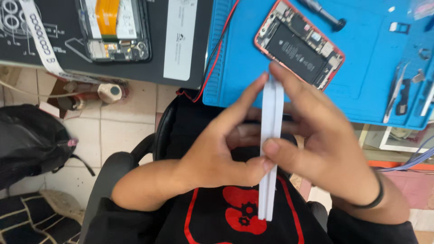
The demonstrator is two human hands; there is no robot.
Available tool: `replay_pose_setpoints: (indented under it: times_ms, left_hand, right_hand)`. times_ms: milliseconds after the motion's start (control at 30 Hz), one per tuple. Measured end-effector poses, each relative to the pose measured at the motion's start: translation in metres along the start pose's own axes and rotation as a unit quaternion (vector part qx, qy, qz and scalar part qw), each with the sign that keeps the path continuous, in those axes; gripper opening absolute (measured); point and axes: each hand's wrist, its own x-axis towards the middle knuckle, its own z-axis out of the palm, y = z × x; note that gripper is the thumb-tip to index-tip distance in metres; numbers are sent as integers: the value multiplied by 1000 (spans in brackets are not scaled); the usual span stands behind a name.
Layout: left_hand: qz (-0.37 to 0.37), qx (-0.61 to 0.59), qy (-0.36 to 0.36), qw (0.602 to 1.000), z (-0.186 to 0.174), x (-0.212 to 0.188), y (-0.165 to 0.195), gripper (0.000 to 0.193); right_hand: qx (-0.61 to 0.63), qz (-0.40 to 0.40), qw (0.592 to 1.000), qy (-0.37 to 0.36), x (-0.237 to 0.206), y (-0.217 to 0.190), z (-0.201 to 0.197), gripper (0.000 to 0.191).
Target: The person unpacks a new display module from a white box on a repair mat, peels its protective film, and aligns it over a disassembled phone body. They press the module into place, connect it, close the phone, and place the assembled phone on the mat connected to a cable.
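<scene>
Both hands pinch the white adhesive strips [271, 135] mid-frame: left hand [217, 149] thumb low, right hand [325, 149] fingertips up top. I'd keep them flat, separating slowly.

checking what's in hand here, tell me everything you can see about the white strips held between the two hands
The white strips are two long, thin, flat pieces held edge-on to the camera, side by side, so they read as two narrow white bands. They look like stiff plastic or card; which one cannot be told. They run from above the blue mat's near edge down over the black shirt with red print. The left hand and right hand pinch them between thumbs and forefingers near the middle and top.
</scene>
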Motion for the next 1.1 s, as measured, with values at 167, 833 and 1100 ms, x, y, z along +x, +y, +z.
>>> replay_pose_setpoints:
  times_ms: [167,833,1100]
  left_hand:
    - [-11,238,63,969,1,48,60,105]
    - [98,692,-111,707,57,207,114,116]
    - [-94,603,-85,787,73,205,131,87]
  right_hand:
    - [175,-24,984,17,42,-3,-24,84]
    - [486,-173,838,179,81,55,-77,74]
    - [492,-204,824,195,73,74,-87,65]
